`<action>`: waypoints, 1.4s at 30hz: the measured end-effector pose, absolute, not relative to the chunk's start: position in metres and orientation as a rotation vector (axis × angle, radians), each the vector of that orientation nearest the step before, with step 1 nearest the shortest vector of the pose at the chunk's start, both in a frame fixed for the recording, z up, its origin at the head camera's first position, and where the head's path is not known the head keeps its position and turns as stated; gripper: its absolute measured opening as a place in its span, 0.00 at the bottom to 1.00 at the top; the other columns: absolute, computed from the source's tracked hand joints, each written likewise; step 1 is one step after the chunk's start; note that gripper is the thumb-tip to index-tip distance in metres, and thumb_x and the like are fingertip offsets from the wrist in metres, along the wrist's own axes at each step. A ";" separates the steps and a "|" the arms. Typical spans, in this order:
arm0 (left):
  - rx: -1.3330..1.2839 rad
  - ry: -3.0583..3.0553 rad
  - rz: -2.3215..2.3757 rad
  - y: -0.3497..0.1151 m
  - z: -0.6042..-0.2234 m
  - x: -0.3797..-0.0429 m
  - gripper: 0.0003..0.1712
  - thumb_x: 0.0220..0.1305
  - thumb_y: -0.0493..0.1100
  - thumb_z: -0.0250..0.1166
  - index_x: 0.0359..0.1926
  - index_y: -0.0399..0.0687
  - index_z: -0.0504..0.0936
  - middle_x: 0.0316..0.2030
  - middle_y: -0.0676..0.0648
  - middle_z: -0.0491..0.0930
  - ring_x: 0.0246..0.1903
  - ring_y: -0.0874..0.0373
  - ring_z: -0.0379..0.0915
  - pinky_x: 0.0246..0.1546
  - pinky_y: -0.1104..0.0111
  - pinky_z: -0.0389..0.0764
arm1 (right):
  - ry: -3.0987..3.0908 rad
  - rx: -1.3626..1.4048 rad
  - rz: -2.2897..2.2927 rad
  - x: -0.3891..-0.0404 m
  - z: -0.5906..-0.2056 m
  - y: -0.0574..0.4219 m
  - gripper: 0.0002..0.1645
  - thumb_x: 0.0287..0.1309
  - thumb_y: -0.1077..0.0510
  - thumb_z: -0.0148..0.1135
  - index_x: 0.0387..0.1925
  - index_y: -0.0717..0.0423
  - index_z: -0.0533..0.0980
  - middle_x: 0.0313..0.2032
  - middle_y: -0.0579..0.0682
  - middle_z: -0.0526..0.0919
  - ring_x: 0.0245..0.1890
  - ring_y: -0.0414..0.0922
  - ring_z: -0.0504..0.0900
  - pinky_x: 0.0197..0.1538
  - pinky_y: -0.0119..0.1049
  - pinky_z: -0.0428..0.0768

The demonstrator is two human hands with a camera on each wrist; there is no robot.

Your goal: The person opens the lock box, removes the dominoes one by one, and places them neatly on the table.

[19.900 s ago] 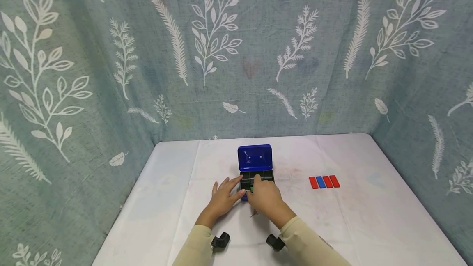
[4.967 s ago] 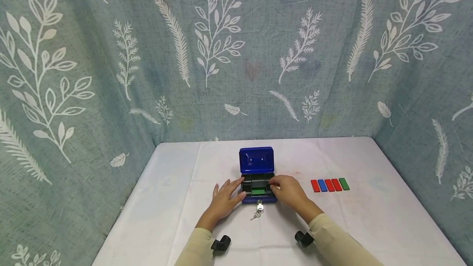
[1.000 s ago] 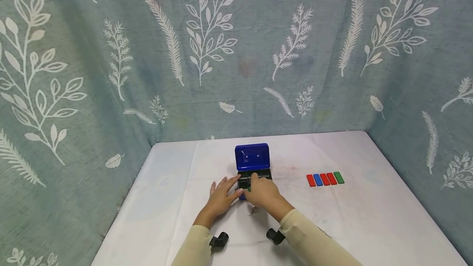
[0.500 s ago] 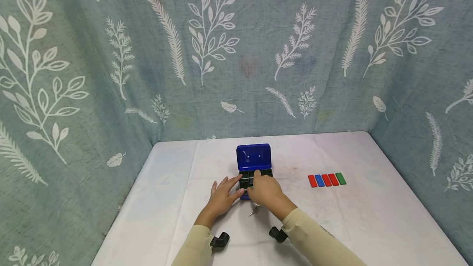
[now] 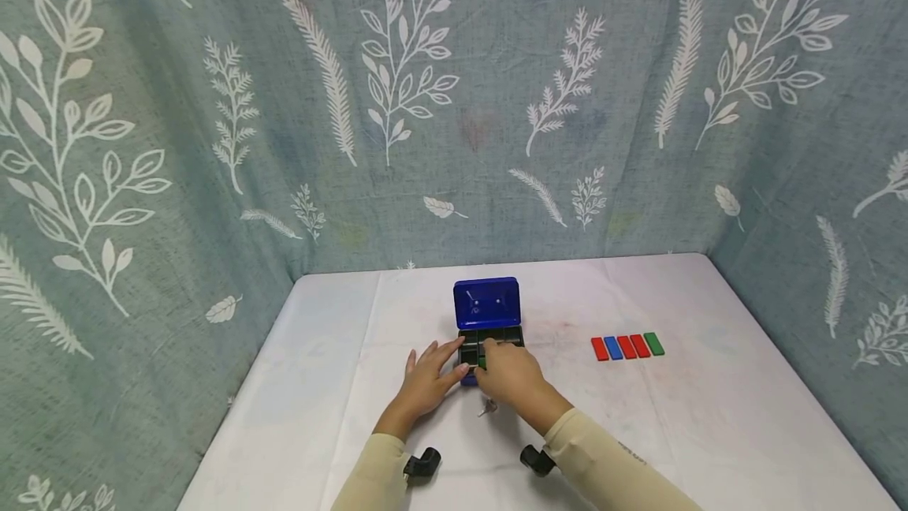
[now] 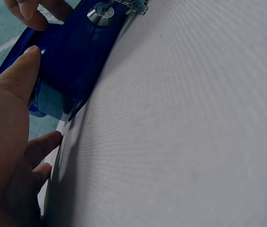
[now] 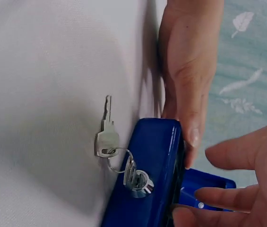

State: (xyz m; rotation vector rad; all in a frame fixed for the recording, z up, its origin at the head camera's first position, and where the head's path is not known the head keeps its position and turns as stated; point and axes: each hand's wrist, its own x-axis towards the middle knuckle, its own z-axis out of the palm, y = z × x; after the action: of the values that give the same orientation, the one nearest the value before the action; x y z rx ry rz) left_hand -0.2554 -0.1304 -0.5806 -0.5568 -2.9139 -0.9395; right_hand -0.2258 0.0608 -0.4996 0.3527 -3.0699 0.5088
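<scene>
A small blue cash box (image 5: 486,302) stands on the table with its lid raised and a black compartment tray (image 5: 469,349) inside. My left hand (image 5: 424,383) rests at its left side, fingers fairly straight. In the left wrist view the thumb (image 6: 23,71) touches the box's front rim. My right hand (image 5: 511,375) reaches over the front into the tray's middle, where a bit of green (image 5: 483,363) shows beside the fingertips. The hand hides most of that compartment, and I cannot tell whether its fingers pinch the green piece. Keys (image 7: 107,139) hang from the front lock (image 7: 142,184).
To the right of the box lies a row of flat tiles: red tiles (image 5: 600,348), a blue tile (image 5: 613,348) and a green tile (image 5: 654,344) at the far end. A white cloth covers the table (image 5: 340,416). Leaf-patterned curtains (image 5: 482,101) enclose it.
Since the earliest frame a green tile has joined the right end of the row. From five seconds ago, my right hand has moved from the box's right edge into its middle. The left hand stays put.
</scene>
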 end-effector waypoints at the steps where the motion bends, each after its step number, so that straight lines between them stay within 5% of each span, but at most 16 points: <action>1: -0.550 -2.922 -0.941 -0.131 -0.580 -0.255 0.36 0.66 0.70 0.51 0.72 0.66 0.65 0.67 0.54 0.68 0.70 0.42 0.51 0.66 0.38 0.34 | -3.056 0.359 0.510 -0.226 -0.500 0.061 0.26 0.56 0.48 0.64 0.50 0.63 0.77 0.38 0.58 0.84 0.32 0.54 0.84 0.33 0.49 0.82; 5: -0.531 -2.942 -0.935 -0.131 -0.582 -0.256 0.37 0.65 0.72 0.49 0.72 0.67 0.64 0.68 0.56 0.66 0.71 0.44 0.50 0.67 0.40 0.33 | -3.021 0.373 0.551 -0.229 -0.503 0.066 0.16 0.49 0.57 0.63 0.42 0.57 0.77 0.30 0.52 0.84 0.25 0.49 0.81 0.27 0.46 0.79; 14: -0.525 -2.933 -0.921 -0.131 -0.581 -0.257 0.38 0.65 0.73 0.48 0.72 0.68 0.64 0.67 0.56 0.67 0.71 0.44 0.51 0.67 0.40 0.33 | -2.938 0.395 0.633 -0.230 -0.505 0.078 0.12 0.42 0.63 0.60 0.33 0.50 0.76 0.21 0.44 0.77 0.20 0.44 0.74 0.25 0.42 0.74; 42: -0.527 -2.943 -0.904 -0.130 -0.582 -0.256 0.37 0.66 0.72 0.49 0.72 0.68 0.64 0.68 0.56 0.66 0.71 0.46 0.51 0.67 0.40 0.34 | -2.752 0.633 0.502 -0.232 -0.526 0.088 0.06 0.47 0.59 0.67 0.30 0.48 0.79 0.24 0.42 0.82 0.27 0.45 0.78 0.33 0.43 0.78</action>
State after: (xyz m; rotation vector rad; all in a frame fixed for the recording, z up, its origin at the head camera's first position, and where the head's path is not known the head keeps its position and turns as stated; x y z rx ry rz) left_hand -0.2564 -0.1301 -0.5816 -0.5273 -2.9429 -0.9038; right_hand -0.2318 0.0881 -0.5261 0.6325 -2.7519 0.5018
